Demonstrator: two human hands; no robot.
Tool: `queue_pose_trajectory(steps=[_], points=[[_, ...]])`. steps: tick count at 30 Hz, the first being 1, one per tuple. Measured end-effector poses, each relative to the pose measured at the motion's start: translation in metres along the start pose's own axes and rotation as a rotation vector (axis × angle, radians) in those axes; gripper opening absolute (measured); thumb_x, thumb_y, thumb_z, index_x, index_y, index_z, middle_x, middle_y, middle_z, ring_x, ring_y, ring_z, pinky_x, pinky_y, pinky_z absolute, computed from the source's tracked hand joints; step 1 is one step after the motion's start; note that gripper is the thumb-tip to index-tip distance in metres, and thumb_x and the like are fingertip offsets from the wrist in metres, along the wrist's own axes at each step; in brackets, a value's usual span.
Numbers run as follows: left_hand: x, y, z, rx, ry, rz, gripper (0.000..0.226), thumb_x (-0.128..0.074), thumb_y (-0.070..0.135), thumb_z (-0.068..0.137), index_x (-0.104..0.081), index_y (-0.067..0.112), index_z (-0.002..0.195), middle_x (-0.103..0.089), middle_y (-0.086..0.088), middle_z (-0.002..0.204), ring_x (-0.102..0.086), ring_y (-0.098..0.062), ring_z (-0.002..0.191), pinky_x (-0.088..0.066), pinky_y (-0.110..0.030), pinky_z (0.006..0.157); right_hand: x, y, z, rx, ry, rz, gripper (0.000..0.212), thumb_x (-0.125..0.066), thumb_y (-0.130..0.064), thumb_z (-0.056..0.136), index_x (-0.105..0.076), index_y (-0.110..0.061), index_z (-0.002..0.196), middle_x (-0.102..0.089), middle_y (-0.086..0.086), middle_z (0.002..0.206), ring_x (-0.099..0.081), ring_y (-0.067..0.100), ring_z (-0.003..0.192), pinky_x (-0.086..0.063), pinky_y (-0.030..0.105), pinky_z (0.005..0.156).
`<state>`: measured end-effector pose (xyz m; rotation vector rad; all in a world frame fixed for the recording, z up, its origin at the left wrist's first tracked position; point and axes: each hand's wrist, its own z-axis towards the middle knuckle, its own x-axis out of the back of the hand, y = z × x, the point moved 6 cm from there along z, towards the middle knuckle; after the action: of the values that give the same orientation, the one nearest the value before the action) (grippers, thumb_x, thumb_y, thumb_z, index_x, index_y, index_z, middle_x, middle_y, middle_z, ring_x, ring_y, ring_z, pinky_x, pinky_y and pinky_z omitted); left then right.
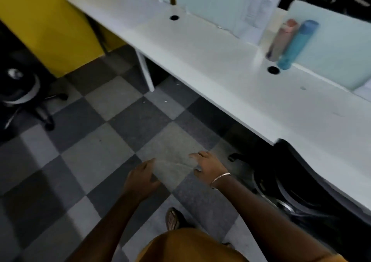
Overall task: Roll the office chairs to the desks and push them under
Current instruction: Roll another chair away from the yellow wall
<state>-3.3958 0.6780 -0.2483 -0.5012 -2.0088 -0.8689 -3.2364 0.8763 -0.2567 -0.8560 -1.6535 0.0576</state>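
One black office chair point(297, 183) already sits tucked under the long white laminate desk point(230, 77), its back against the front edge — a placement that suggests this seat is done. Both the left hand point(140, 179) and the right hand point(208, 166) hang empty over the checkered grey floor tiles point(96, 153) beside that desk, fingers relaxed and holding nothing. A second black wheeled chair point(22, 95) stands well apart from the desk — probably next.

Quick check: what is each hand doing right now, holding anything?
Left hand: open, fingers relaxed, holding nothing, over the floor.
Right hand: open, fingers loosely spread, holding nothing, beside the chair under the desk.
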Motion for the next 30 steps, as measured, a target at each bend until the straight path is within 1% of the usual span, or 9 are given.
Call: queue_pose_trajectory(steps=[2, 3, 6, 9, 12, 15, 17, 21, 30], points=[[0.015, -0.035, -0.004, 0.074, 0.011, 0.007, 0.089, -0.062, 0.057, 0.092, -0.022, 0.024, 0.165, -0.038, -0.008, 0.165, -0.038, -0.026, 0.150, -0.035, -0.039, 0.116, -0.005, -0.034, 0.033, 0.054, -0.029, -0.023, 0.063, -0.062, -0.029, 0.090, -0.047, -0.026, 0.151, -0.054, 0.003, 0.139, -0.048, 0.027, 0.128, -0.040, 0.040, 0.108], [0.020, -0.050, -0.007, 0.104, 0.012, 0.000, 0.088, -0.063, 0.054, 0.093, -0.021, 0.025, 0.165, -0.037, -0.008, 0.165, -0.038, -0.026, 0.150, -0.035, -0.040, 0.116, -0.007, -0.048, 0.047, 0.077, -0.035, -0.033, 0.062, -0.062, -0.030, 0.090, -0.047, -0.027, 0.151, -0.054, 0.002, 0.139, -0.048, 0.026, 0.127, -0.040, 0.039, 0.107], [0.042, -0.109, -0.021, 0.229, 0.027, -0.031, 0.091, -0.057, 0.060, 0.088, -0.022, 0.025, 0.165, -0.041, -0.009, 0.162, -0.043, -0.029, 0.146, -0.039, -0.043, 0.117, -0.021, -0.102, 0.094, 0.173, -0.086, -0.064, 0.062, -0.063, -0.033, 0.091, -0.046, -0.029, 0.151, -0.053, 0.001, 0.138, -0.048, 0.025, 0.126, -0.042, 0.041, 0.105], [0.053, -0.160, -0.035, 0.351, 0.048, -0.110, 0.088, -0.064, 0.055, 0.091, -0.023, 0.030, 0.164, -0.046, -0.008, 0.159, -0.049, -0.033, 0.140, -0.043, -0.047, 0.113, -0.027, -0.146, 0.131, 0.236, -0.091, -0.089, 0.059, -0.062, -0.033, 0.092, -0.047, -0.029, 0.150, -0.055, 0.002, 0.136, -0.050, 0.026, 0.125, -0.044, 0.042, 0.104], [0.067, -0.193, -0.040, 0.438, 0.078, -0.151, 0.087, -0.065, 0.054, 0.090, -0.023, 0.032, 0.164, -0.050, -0.008, 0.156, -0.054, -0.035, 0.134, -0.047, -0.045, 0.107, -0.031, -0.183, 0.166, 0.267, -0.089, -0.096, 0.057, -0.063, -0.035, 0.091, -0.051, -0.028, 0.146, -0.058, 0.002, 0.134, -0.053, 0.027, 0.123, -0.046, 0.043, 0.102], [0.083, -0.214, -0.035, 0.491, 0.111, -0.171, 0.085, -0.069, 0.048, 0.093, -0.026, 0.028, 0.164, -0.048, -0.009, 0.157, -0.053, -0.034, 0.136, -0.047, -0.041, 0.106, -0.036, -0.211, 0.205, 0.296, -0.127, -0.073, 0.054, -0.065, -0.035, 0.090, -0.055, -0.028, 0.143, -0.061, 0.003, 0.129, -0.057, 0.028, 0.121, -0.048, 0.044, 0.100], [0.091, -0.230, -0.023, 0.510, 0.130, -0.186, 0.084, -0.070, 0.046, 0.093, -0.028, 0.027, 0.163, -0.049, -0.011, 0.156, -0.054, -0.033, 0.136, -0.047, -0.039, 0.105, -0.041, -0.227, 0.235, 0.320, -0.170, -0.049, 0.054, -0.067, -0.035, 0.089, -0.056, -0.028, 0.142, -0.061, 0.003, 0.130, -0.057, 0.028, 0.123, -0.049, 0.043, 0.102], [0.118, -0.268, 0.016, 0.523, 0.159, -0.240, 0.085, -0.071, 0.044, 0.093, -0.026, 0.028, 0.164, -0.049, -0.011, 0.156, -0.053, -0.032, 0.136, -0.048, -0.040, 0.107, -0.048, -0.258, 0.303, 0.373, -0.285, -0.039, 0.059, -0.068, -0.035, 0.092, -0.051, -0.030, 0.148, -0.053, 0.007, 0.145, -0.051, 0.025, 0.134, -0.045, 0.039, 0.107], [0.202, -0.340, 0.112, 0.622, 0.242, -0.333, 0.084, -0.068, 0.045, 0.096, -0.021, 0.030, 0.164, -0.046, -0.008, 0.159, -0.047, -0.027, 0.143, -0.043, -0.045, 0.116, -0.034, -0.331, 0.467, 0.466, -0.390, -0.102, 0.058, -0.064, -0.033, 0.096, -0.046, -0.030, 0.151, -0.050, 0.008, 0.151, -0.054, 0.028, 0.133, -0.047, 0.038, 0.106]])
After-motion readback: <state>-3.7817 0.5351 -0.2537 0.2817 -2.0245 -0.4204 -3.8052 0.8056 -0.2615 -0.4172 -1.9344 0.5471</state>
